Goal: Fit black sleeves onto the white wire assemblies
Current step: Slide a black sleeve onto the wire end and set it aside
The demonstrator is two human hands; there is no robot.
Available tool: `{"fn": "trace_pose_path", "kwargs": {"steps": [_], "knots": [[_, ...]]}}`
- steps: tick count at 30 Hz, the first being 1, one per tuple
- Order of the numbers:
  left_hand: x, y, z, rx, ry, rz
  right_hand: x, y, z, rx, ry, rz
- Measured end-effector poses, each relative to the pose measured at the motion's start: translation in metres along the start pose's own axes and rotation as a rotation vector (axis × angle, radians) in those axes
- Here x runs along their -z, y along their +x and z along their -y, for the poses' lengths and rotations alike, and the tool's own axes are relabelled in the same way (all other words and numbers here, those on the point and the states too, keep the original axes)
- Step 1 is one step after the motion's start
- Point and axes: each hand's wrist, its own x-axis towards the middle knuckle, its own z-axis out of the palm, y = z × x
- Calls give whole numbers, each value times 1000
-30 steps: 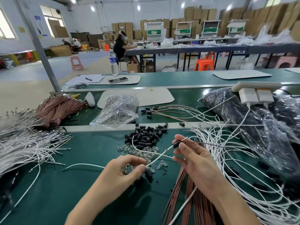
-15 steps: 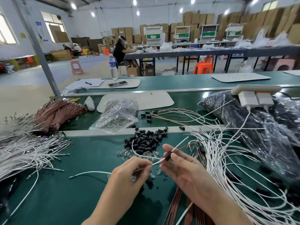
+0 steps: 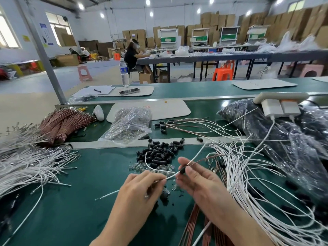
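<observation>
Both hands work over the green counter (image 3: 74, 201), closer together than half a second ago and far closer than a second ago, when a long stretch of wire spanned the gap; the left hand (image 3: 140, 194) has its fingers (image 3: 158, 179) pinched on the white wire (image 3: 171, 177), as before; the right hand (image 3: 198, 181) grips a black sleeve (image 3: 183, 170) between thumb and forefinger, the sleeve threaded on that same wire; the sleeve now sits just beside the left fingertips, with only a short run of bare wire showing between the two hands, where earlier the run was visibly longer; beyond the sleeve the white wire and a thin brown lead (image 3: 216, 157) rise up and to the right, much as before; the tail of the wire lies on the counter left of the left hand, nearer the wrist than a second ago; the pile of loose black sleeves (image 3: 158, 152) rests unchanged just beyond the hands, with small clear parts (image 3: 140, 167) beside it; the bundle of white wires (image 3: 26, 164) on the left and the spread of white wire assemblies (image 3: 248, 174) on the right stay in place; whether the sleeve is fully seated cannot be told.
</observation>
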Motion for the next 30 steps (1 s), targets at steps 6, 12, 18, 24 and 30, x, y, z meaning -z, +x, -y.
{"fn": "trace_pose_path", "kwargs": {"steps": [6,12,18,24,30], "knots": [[12,2,14,82,32,16,5,2,13,90,73,-116],[8,0,6,58,-22,-22,3,-2,10,76,6,-64],[1,-1,-3,63,-38,6,-7,-1,2,75,-57,-42],[9,-2,6,58,-44,47,3,-2,20,130,113,-181],[8,-4,1,39,-96,81,1,-3,18,156,82,-204]]}}
